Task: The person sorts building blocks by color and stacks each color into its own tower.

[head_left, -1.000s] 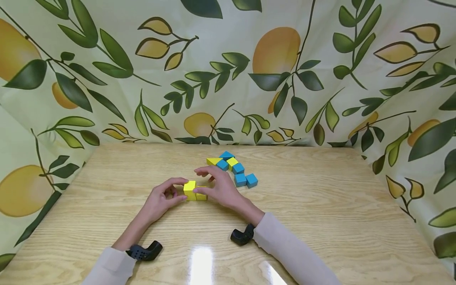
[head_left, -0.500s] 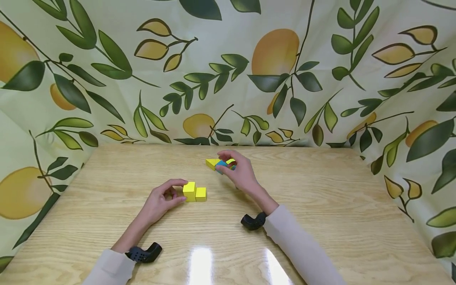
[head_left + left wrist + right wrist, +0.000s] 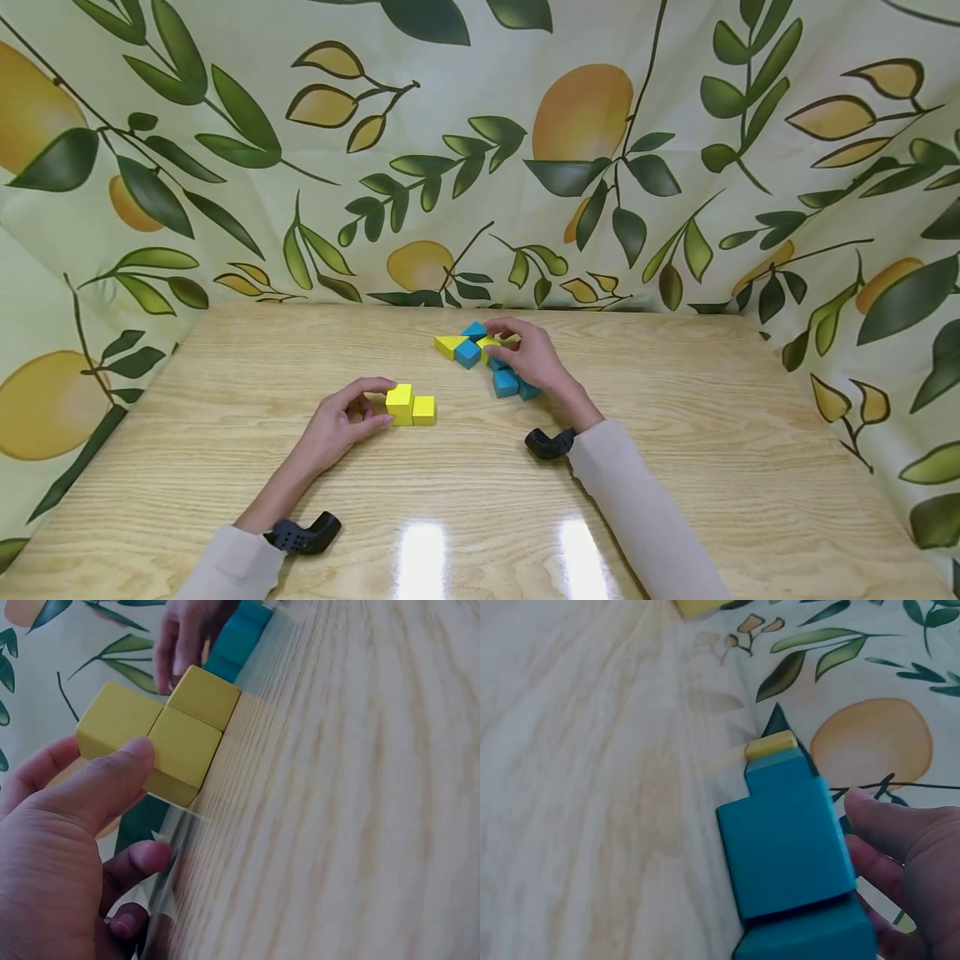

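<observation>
My left hand [image 3: 341,421] pinches a stack of yellow cubes [image 3: 399,403] between thumb and fingers. Pressed against the stack's right side stands a single yellow cube [image 3: 423,410] on the table. In the left wrist view, the thumb of the left hand [image 3: 82,802] lies over the left side of the stack [image 3: 184,746]. Farther back, my right hand [image 3: 528,354] reaches over the loose blocks, thumb and fingers apart around a yellow cube [image 3: 484,351]. Blue cubes [image 3: 787,855] hide part of the fingers of the right hand [image 3: 922,862] in the right wrist view.
Around the right hand lie more blocks: a blue cube [image 3: 468,354], a yellow triangular block [image 3: 449,345], a blue triangular block [image 3: 475,330] and another blue cube [image 3: 506,383]. A patterned cloth [image 3: 420,192] rises behind the wooden table [image 3: 675,467].
My right hand has left the yellow cubes and moved back and right to the loose blocks, passing over the blue cube. The left hand stays at the yellow stack.
</observation>
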A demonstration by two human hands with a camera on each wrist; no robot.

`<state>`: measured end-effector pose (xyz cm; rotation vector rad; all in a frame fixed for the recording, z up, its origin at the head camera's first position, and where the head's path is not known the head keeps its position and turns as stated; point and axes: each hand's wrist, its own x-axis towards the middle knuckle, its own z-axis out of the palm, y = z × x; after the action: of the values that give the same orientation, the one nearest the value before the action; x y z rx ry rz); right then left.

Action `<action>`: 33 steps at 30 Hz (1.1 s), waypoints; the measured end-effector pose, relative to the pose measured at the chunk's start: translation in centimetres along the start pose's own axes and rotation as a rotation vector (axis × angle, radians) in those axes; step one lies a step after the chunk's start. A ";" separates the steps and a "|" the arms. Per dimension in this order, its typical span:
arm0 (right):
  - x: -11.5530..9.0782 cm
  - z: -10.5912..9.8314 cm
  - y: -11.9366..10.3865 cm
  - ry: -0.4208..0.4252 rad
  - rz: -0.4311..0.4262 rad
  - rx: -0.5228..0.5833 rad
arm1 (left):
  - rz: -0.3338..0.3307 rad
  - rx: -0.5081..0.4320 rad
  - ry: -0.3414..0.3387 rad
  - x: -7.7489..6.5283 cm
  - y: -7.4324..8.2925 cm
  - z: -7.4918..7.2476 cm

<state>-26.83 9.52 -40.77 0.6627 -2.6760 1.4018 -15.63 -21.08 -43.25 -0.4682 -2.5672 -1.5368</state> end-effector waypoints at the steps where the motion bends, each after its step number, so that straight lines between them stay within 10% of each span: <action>1: 0.0 0.0 0.2 -0.012 0.000 -0.010 | 0.004 0.002 -0.002 -0.1 0.5 0.0; 9: -0.1 -0.8 0.6 0.001 -0.046 -0.084 | 0.039 0.003 -0.005 -0.4 3.3 -0.3; 33: -0.1 -2.0 2.7 -0.104 0.094 0.065 | 0.044 0.006 0.001 -0.2 3.0 -0.4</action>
<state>-28.14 12.48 -41.72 0.6392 -2.7861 1.5232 -14.49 -20.14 -40.56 -0.5195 -2.5421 -1.5139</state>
